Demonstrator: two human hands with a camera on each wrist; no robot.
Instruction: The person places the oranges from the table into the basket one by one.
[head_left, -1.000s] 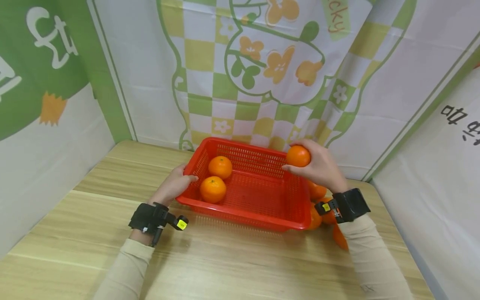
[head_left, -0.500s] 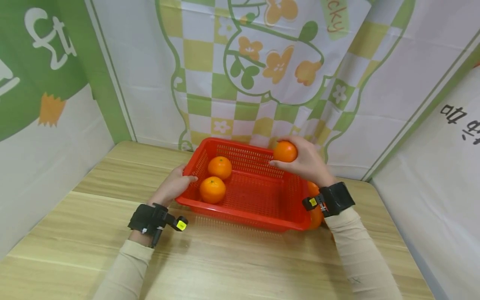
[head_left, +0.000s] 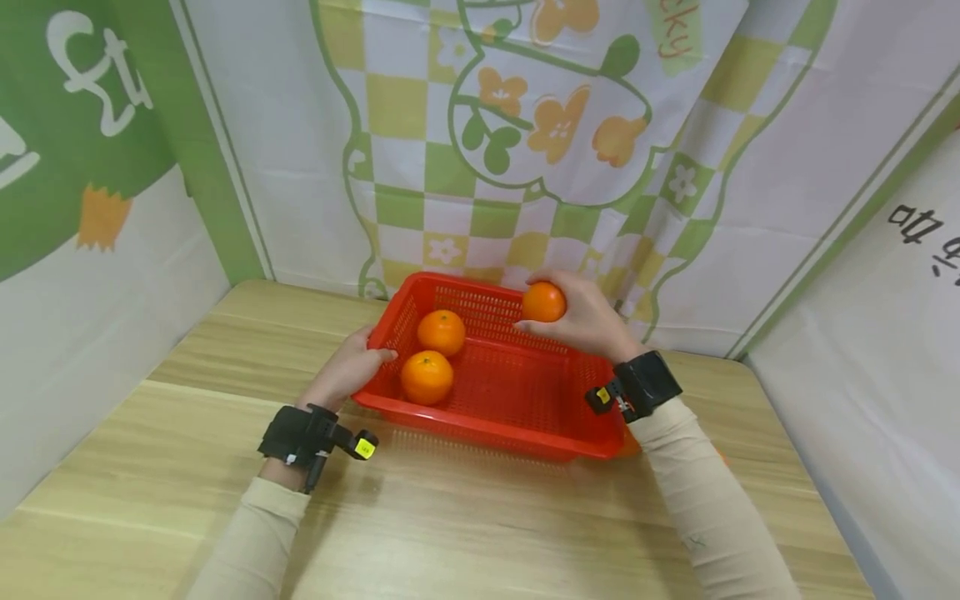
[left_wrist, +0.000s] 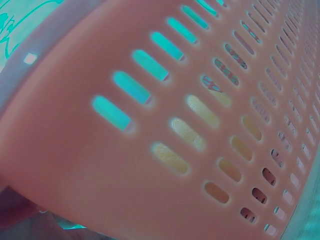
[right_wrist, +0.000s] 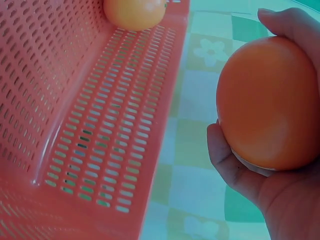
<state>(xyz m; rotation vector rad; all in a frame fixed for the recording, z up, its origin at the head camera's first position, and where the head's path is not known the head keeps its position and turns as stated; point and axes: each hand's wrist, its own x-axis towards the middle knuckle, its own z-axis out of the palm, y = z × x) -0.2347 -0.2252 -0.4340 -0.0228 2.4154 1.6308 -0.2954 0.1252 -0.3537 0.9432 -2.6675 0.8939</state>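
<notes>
A red slotted basket (head_left: 525,425) stands on the wooden table with two oranges inside, one (head_left: 441,332) behind the other (head_left: 427,377), near its left end. My left hand (head_left: 352,367) grips the basket's left rim; the left wrist view is filled by the basket wall (left_wrist: 165,130). My right hand (head_left: 577,321) holds a third orange (head_left: 543,302) above the basket's far rim. In the right wrist view that orange (right_wrist: 267,102) sits in my curled fingers (right_wrist: 235,165), beside the basket's inner wall (right_wrist: 75,125), with one basket orange (right_wrist: 134,12) at the top.
A little orange fruit (head_left: 628,442) peeks out behind the basket's right end, mostly hidden by my right forearm. Printed green and white cloth walls close in the table on three sides. Bare wood (head_left: 450,525) lies in front of the basket.
My right hand has carried the orange leftward, from over the basket's right end to above its far rim. The left hand has kept its hold on the left rim.
</notes>
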